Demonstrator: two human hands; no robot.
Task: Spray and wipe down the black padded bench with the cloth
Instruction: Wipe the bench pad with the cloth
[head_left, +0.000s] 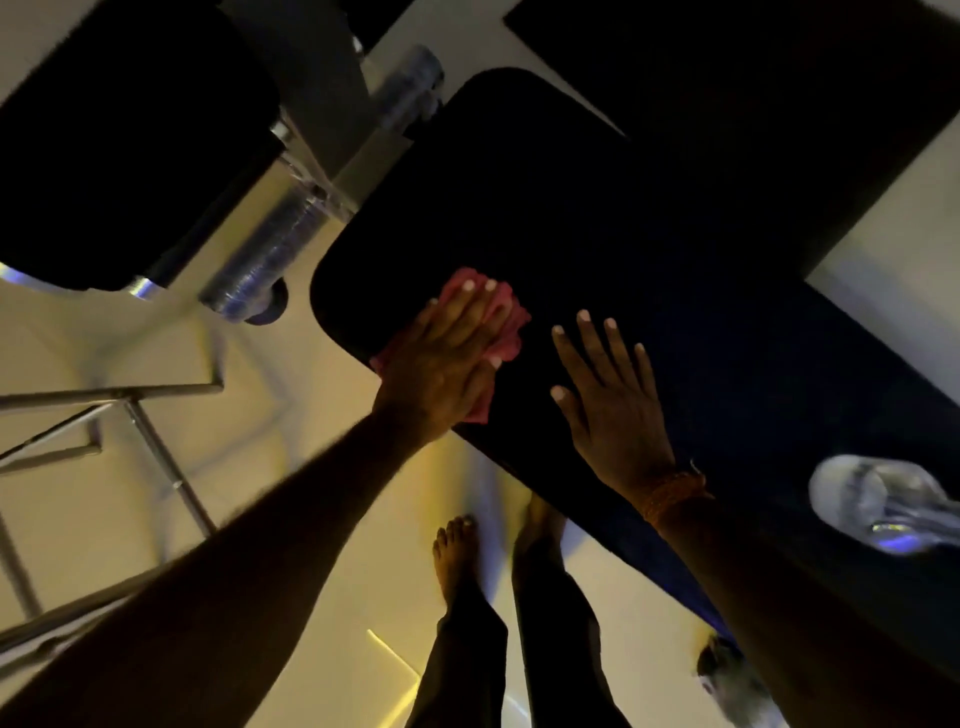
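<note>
Wiping by the worktop's (571, 208) near corner.
My left hand (441, 358) presses flat, fingers straight, on the pink cloth (511, 312) overhanging the near edge; my right hand (613, 410) rests spread beside it, holding nothing. Pulling toward me could drag the cloth off. Open padding lies toward the far edge; a clear bottle (878, 504) sits rightward.

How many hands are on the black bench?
2. The left hand presses the pink cloth at the edge of the bench; the right hand lies flat on the bare padding beside it. None seems hidden.
</note>
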